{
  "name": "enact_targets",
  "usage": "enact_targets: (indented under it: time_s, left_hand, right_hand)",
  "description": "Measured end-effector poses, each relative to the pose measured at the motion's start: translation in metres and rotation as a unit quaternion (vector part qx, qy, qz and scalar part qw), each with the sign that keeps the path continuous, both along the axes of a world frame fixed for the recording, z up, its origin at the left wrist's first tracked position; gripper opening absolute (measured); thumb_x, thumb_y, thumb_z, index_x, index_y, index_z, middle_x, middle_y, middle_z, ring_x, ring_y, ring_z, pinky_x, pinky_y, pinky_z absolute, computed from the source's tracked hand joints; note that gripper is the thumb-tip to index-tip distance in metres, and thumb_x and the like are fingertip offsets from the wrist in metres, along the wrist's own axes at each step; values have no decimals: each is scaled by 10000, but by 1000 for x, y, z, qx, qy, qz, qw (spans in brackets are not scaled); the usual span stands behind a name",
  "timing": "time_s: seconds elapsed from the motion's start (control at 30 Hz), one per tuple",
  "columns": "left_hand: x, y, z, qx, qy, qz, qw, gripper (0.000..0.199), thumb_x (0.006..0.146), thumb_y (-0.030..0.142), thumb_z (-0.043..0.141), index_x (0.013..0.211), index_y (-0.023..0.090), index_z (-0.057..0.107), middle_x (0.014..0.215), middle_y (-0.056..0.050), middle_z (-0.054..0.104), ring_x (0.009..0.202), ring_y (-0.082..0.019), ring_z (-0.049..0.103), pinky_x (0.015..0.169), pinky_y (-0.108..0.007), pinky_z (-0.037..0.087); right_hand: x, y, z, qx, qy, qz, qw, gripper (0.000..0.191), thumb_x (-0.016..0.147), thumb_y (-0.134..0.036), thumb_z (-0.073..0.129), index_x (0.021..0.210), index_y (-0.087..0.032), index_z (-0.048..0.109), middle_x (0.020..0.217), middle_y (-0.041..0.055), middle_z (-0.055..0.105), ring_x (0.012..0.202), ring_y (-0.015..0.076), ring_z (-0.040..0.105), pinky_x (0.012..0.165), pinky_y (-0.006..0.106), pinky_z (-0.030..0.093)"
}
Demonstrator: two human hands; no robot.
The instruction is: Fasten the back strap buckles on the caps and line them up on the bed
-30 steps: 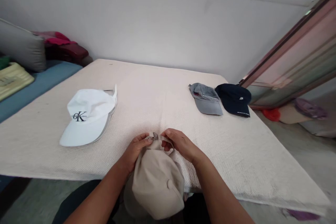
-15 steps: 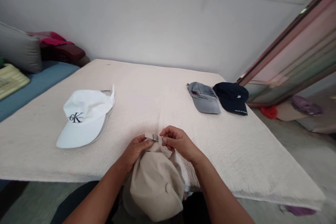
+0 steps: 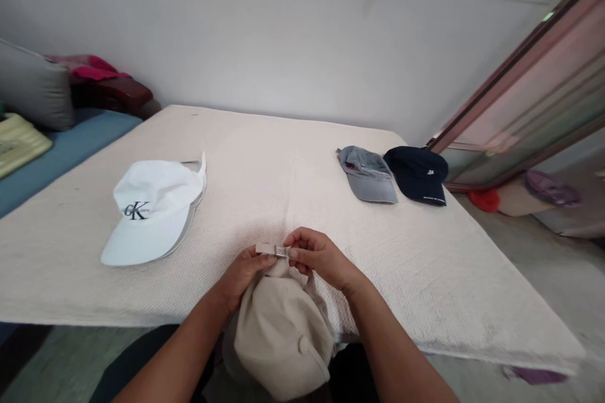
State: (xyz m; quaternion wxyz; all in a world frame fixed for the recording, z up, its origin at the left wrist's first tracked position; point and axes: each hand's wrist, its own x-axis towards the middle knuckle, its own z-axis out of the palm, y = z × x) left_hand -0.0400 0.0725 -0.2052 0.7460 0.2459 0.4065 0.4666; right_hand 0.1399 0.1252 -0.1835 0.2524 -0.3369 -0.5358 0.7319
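Observation:
A beige cap (image 3: 281, 334) hangs at the table's near edge, its crown toward me and its back strap up. The strap (image 3: 265, 248) runs through a small metal buckle (image 3: 281, 251). My left hand (image 3: 243, 274) pinches the strap just left of the buckle, thumb on top. My right hand (image 3: 314, 255) is closed with thumb and fingertips on the strap at the buckle's right side. Part of the strap is hidden behind the fingers. The cap's brim is mostly out of sight beneath the crown.
On the cream-covered table (image 3: 265, 170) a white cap (image 3: 154, 208) lies to the left. A grey cap (image 3: 368, 173) and a navy cap (image 3: 418, 173) sit side by side at the right back. A grey cushion (image 3: 35, 88) is at far left; a wall (image 3: 259, 44) stands behind.
The buckle has turned slightly, and more of the strap's end sticks out to its left. My right hand has shifted a little left, closer to the buckle.

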Motion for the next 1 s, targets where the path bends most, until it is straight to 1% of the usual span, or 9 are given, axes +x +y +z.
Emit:
enact_targets:
  time_s: [0.1,0.27,0.37,0.47,0.57,0.7,0.83,0.9,1.0]
  left_hand:
    - [0,0,0,0,13,-7,1000,164,672,215,732,805,124,701,750,-63,700,673,-175,613,691,-295,454]
    - [-1,-1,-2,-8,47,14,999,140,643,187,756,759,156,683,665,0,655,616,-129,573,633,-244,424]
    - [-1,-1,-2,-4,8,-2,1000,143,673,194,731,799,134,699,716,-39,683,652,-151,602,663,-265,445]
    - [-1,-1,-1,8,-28,-10,1000,154,703,210,706,831,126,709,758,-74,709,692,-185,635,703,-298,468]
    - [0,-1,0,8,-42,-6,999,159,713,246,704,833,141,714,754,-72,718,665,-185,641,703,-308,480]
    - [1,-1,1,3,-21,-11,1000,173,677,246,729,808,134,716,741,-73,717,662,-188,638,712,-313,477]
    - [1,-1,0,-1,19,-7,1000,111,643,182,742,732,140,691,660,-28,676,603,-147,592,634,-262,444]
    - [1,-1,0,1,36,1,999,101,650,186,732,732,145,689,659,-23,668,604,-148,583,617,-256,434]
    - [1,0,0,-2,51,8,999,103,689,234,695,747,149,696,712,-43,683,647,-173,592,654,-281,444]
  right_hand:
    - [-1,0,0,-1,8,-1,1000,211,746,-283,673,908,-176,592,663,-35,543,516,63,423,492,208,327]
    - [-3,-2,1,21,11,-4,1000,210,747,-292,678,904,-177,601,667,-34,536,517,65,409,482,208,312]
    - [-3,-2,0,17,9,-4,1000,210,756,-301,675,900,-171,594,672,-31,541,512,65,418,481,207,322]
    - [1,-1,-1,11,-4,10,1000,230,796,-355,639,915,-166,588,707,-13,565,545,80,479,527,226,383]
    - [6,-1,-2,11,-38,20,999,270,823,-419,601,837,-149,589,726,14,589,599,101,532,578,246,419]
    - [7,-2,-4,-16,-53,15,998,271,807,-406,621,735,-149,574,613,-26,517,509,73,455,501,217,351]
    - [6,-4,-2,-23,-42,8,999,233,791,-367,635,720,-152,576,561,-53,455,456,57,382,456,209,291]
    - [6,-4,0,-28,-40,4,999,231,778,-364,644,708,-156,570,550,-56,445,453,58,373,450,209,282]
    - [6,-3,0,-26,-38,-10,999,222,767,-352,648,694,-161,562,540,-60,429,453,58,357,444,207,268]
